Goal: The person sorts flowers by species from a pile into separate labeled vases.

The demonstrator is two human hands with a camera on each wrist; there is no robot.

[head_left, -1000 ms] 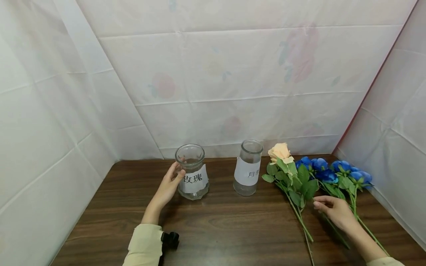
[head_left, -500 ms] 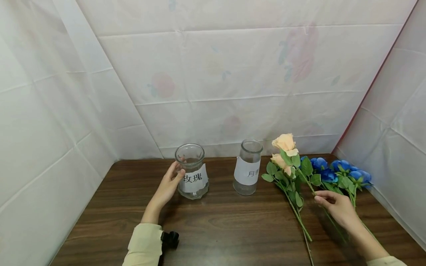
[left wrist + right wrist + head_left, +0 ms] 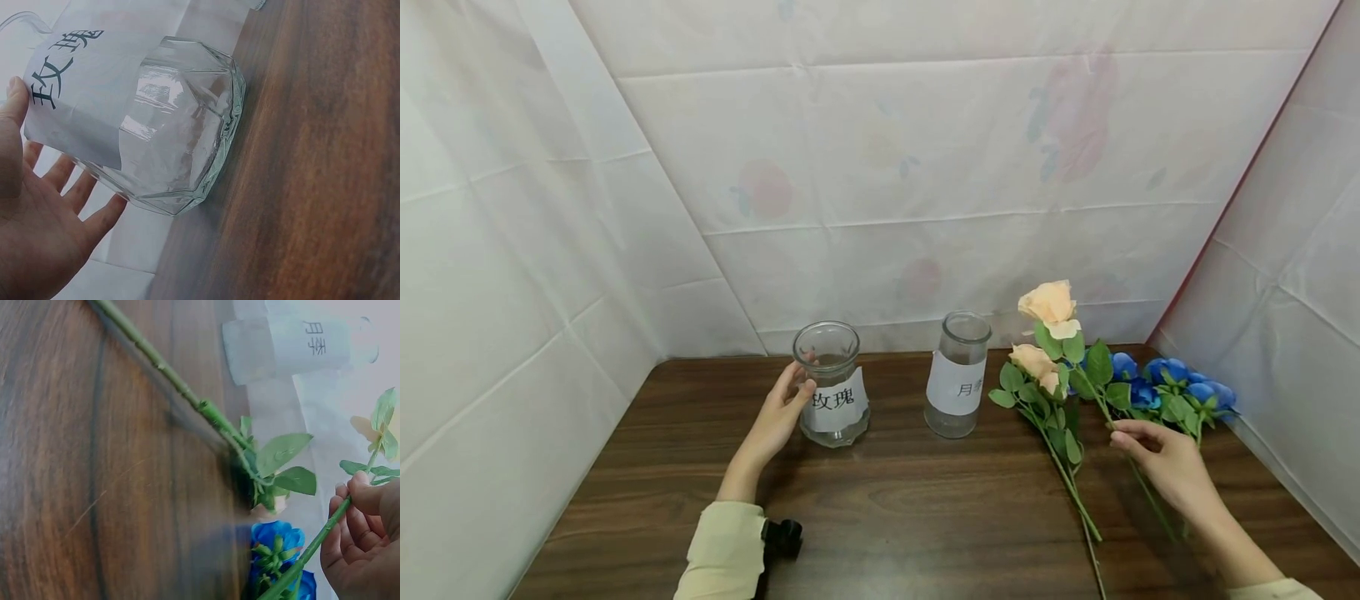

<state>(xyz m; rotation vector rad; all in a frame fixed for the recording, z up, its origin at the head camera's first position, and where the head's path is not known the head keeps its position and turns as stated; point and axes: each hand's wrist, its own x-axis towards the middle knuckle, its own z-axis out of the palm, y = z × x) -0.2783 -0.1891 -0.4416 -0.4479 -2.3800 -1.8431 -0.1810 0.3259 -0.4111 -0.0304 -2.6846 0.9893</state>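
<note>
My left hand point(image 3: 772, 425) holds the left side of a wide-mouthed glass vase point(image 3: 837, 400), which stands upright with a paper label. The left wrist view shows the thumb on the near side of this vase point(image 3: 181, 125) and the fingers behind it. Between thumb and fingertips, my right hand point(image 3: 1172, 471) pinches the stem of a peach rose point(image 3: 1049, 306), its bloom raised. That green stem point(image 3: 315, 545) runs across the right wrist view. Below the raised bloom, more peach roses point(image 3: 1033, 360) lie on the table.
A tall cylindrical glass vase point(image 3: 952, 423), also labelled, stands between the wide vase and the roses. Several blue flowers point(image 3: 1210, 393) lie at the table's back right. White cloth point(image 3: 880, 192) surrounds the brown wooden table point(image 3: 880, 533) at the back and sides.
My right hand has taken a peach rose by its stem and lifted it off the others, bloom rising. The left hand and both vases have stayed put.
</note>
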